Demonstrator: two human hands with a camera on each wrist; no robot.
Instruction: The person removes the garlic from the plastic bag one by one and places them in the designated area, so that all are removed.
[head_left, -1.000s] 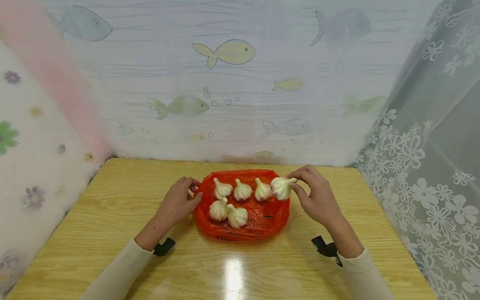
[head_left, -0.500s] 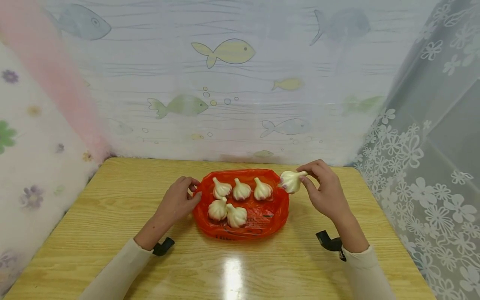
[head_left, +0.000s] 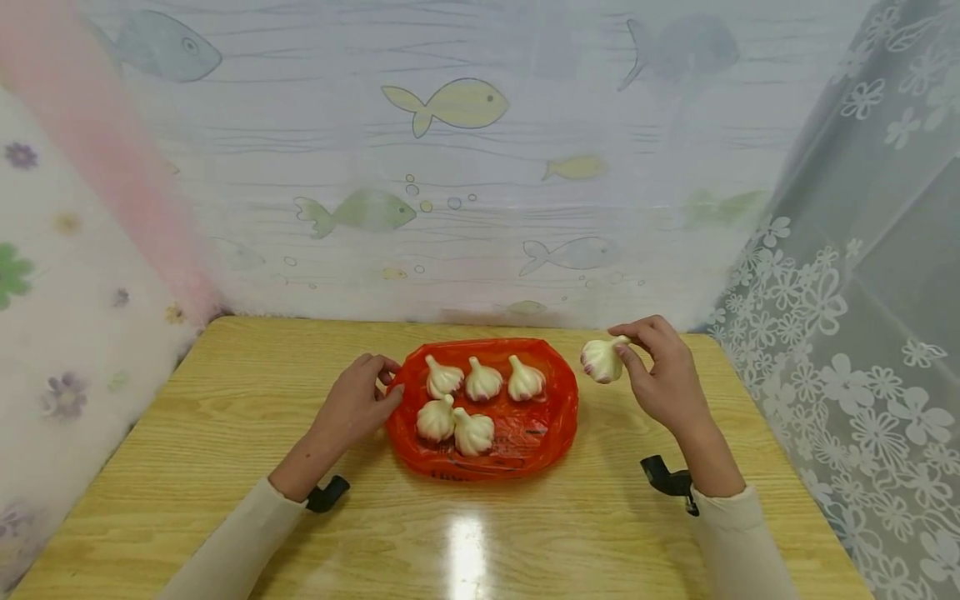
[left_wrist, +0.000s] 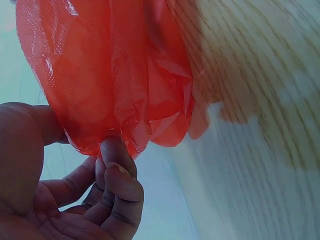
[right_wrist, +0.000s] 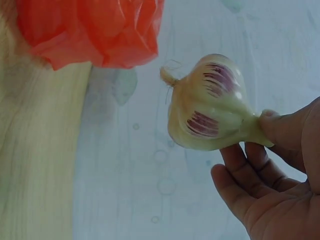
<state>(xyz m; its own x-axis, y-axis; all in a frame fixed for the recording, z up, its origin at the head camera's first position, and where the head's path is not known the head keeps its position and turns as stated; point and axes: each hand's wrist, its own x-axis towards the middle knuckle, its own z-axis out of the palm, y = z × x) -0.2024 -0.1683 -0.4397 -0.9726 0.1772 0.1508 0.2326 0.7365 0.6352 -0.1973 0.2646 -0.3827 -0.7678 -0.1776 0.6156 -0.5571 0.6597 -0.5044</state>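
Note:
My right hand pinches a garlic bulb by its stem, held up to the right of a red plastic-covered tray. Purple streaks mark the bulb's pale skin in the right wrist view, and a short root tuft sticks out at its far end. At the tray's left end, my left hand pinches the rim between thumb and fingers; the left wrist view shows the crinkled red plastic between them. Inside the tray lie several more garlic bulbs, three along the back and two at the front left.
The tray stands on a light wood-grain table. Behind it hangs a white curtain printed with fish, and a lace-flowered curtain borders the right side. Black wrist mounts sit under both wrists.
My right hand has moved right and slightly back with the garlic bulb, from over the tray's right rim to beyond it. The left hand and the tray have stayed in place.

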